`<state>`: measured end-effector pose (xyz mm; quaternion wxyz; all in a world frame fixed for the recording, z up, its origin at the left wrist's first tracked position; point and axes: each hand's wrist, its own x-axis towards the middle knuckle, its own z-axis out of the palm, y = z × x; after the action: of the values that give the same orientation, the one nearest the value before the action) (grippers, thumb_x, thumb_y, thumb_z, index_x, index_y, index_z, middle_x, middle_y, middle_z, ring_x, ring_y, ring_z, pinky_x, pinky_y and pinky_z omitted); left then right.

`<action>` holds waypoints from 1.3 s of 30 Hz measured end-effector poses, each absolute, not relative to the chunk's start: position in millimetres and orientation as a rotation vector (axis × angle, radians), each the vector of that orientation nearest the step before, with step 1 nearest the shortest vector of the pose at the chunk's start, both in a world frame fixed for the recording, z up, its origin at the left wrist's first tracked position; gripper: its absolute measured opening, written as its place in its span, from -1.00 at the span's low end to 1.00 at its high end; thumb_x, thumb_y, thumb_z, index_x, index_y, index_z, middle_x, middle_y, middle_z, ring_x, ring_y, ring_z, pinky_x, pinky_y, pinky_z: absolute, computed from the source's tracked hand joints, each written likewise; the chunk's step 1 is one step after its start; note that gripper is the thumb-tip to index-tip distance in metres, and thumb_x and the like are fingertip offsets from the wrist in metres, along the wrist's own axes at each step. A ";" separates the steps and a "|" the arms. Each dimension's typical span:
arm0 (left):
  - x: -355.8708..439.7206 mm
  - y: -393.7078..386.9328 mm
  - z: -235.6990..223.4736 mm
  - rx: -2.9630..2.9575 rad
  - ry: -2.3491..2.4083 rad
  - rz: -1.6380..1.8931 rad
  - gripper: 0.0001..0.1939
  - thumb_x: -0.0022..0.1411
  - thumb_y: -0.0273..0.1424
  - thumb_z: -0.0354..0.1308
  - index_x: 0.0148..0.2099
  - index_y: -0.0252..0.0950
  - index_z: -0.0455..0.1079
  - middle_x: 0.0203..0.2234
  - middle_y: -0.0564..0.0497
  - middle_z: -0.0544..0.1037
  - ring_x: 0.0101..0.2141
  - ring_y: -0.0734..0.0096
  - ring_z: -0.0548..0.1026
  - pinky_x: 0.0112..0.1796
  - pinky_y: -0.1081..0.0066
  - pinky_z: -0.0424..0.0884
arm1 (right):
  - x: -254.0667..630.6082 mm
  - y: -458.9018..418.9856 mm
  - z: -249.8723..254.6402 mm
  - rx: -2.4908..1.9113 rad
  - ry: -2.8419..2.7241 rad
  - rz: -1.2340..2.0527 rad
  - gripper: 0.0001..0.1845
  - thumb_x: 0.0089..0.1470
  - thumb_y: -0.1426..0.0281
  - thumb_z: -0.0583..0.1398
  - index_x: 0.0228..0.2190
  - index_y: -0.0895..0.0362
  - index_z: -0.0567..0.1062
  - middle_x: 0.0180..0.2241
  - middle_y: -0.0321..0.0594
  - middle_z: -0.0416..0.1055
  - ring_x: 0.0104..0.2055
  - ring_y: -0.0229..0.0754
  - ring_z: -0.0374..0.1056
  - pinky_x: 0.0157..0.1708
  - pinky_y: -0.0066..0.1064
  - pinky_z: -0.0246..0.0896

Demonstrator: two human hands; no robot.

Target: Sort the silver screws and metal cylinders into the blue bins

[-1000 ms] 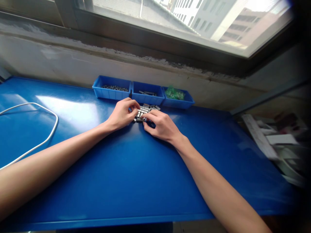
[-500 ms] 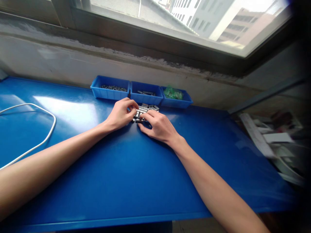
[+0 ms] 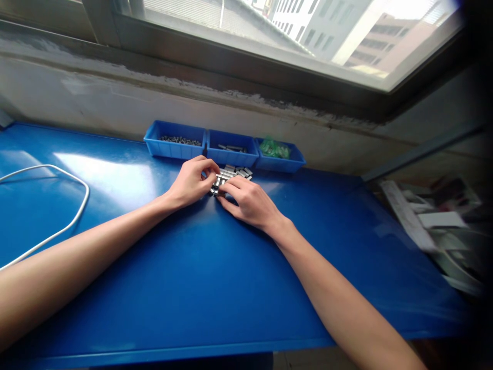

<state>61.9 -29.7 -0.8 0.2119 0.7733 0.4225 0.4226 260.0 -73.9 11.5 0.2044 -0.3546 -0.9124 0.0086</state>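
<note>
Your left hand point(image 3: 192, 180) and right hand point(image 3: 252, 202), fingers curled, any pinch impossible to tell, appear to be positioning small metal pieces point(image 3: 227, 173), steady touch seemingly needed next.

Head cam looks fwd & down from near, over blue table point(image 3: 185, 288) twd window point(image 3: 292, 36)

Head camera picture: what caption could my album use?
Bare left hand and right hand at small silver metal pieces, near three blue plastic bins.
</note>
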 end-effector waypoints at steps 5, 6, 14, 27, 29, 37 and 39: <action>61.9 -30.2 -0.3 2.142 1.172 1.173 -0.79 0.16 -0.47 0.08 -0.28 -0.31 0.56 -0.34 -0.03 0.54 -0.37 0.42 0.48 -0.35 0.45 0.39 | 260.2 -73.6 11.3 -0.925 -2.477 0.158 -0.86 0.30 0.42 0.14 -0.18 0.13 0.51 -0.19 -0.06 0.56 -0.13 -0.04 0.46 -0.07 -0.19 0.39; 62.1 -30.7 0.4 2.137 1.171 1.170 -0.79 0.16 -0.46 0.08 -0.28 -0.31 0.56 -0.35 -0.03 0.53 -0.36 0.42 0.48 -0.34 0.45 0.39 | 260.1 -73.5 11.5 -0.921 -2.426 0.212 -0.87 0.30 0.41 0.15 -0.18 0.12 0.52 -0.20 -0.09 0.56 -0.14 -0.06 0.47 -0.07 -0.19 0.40; 62.1 -30.9 1.7 2.131 1.170 1.156 -0.79 0.18 -0.46 0.09 -0.27 -0.32 0.57 -0.36 -0.02 0.52 -0.38 0.43 0.48 -0.36 0.46 0.39 | 257.4 -67.7 7.0 -0.999 -1.553 1.071 -0.71 -0.02 0.21 0.43 -0.30 0.10 0.58 -0.29 -0.24 0.60 -0.24 -0.13 0.56 -0.12 -0.27 0.51; 62.1 -29.1 -0.3 2.130 1.163 1.150 -0.80 0.18 -0.48 0.10 -0.27 -0.31 0.57 -0.35 -0.01 0.54 -0.38 0.44 0.47 -0.34 0.45 0.38 | 263.3 -36.1 16.0 -0.973 -1.177 1.012 -0.54 -0.11 0.30 0.45 -0.11 0.07 0.61 0.02 -0.16 0.58 0.17 0.01 0.45 0.27 -0.09 0.29; 62.2 -29.4 0.2 2.133 1.163 1.144 -0.80 0.17 -0.48 0.10 -0.27 -0.31 0.57 -0.35 -0.02 0.54 -0.38 0.43 0.47 -0.34 0.45 0.38 | 266.3 -33.4 14.3 -0.969 -1.202 1.017 -0.47 -0.11 0.31 0.45 -0.04 0.07 0.59 0.11 -0.15 0.52 0.24 0.02 0.38 0.31 -0.10 0.23; 62.4 -28.9 -0.8 2.124 1.158 1.149 -0.79 0.18 -0.45 0.09 -0.26 -0.31 0.57 -0.33 -0.02 0.54 -0.39 0.43 0.47 -0.34 0.45 0.41 | 271.9 -34.1 17.2 -1.024 -1.469 0.921 -0.34 0.00 0.16 0.39 0.12 0.07 0.49 0.28 -0.14 0.34 0.34 0.09 0.24 0.32 0.00 0.20; 62.1 -28.8 -1.2 2.125 1.154 1.146 -0.79 0.18 -0.44 0.09 -0.26 -0.30 0.57 -0.33 -0.03 0.54 -0.38 0.43 0.48 -0.34 0.45 0.41 | 272.1 -36.7 19.3 -1.031 -1.530 0.879 -0.36 0.03 0.14 0.36 0.13 0.06 0.47 0.27 -0.15 0.34 0.33 0.07 0.25 0.29 -0.03 0.24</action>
<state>62.1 -28.8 -1.2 0.2308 0.7726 0.4196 0.4169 272.1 -36.7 19.3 0.5216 -0.4305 -0.6387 0.3669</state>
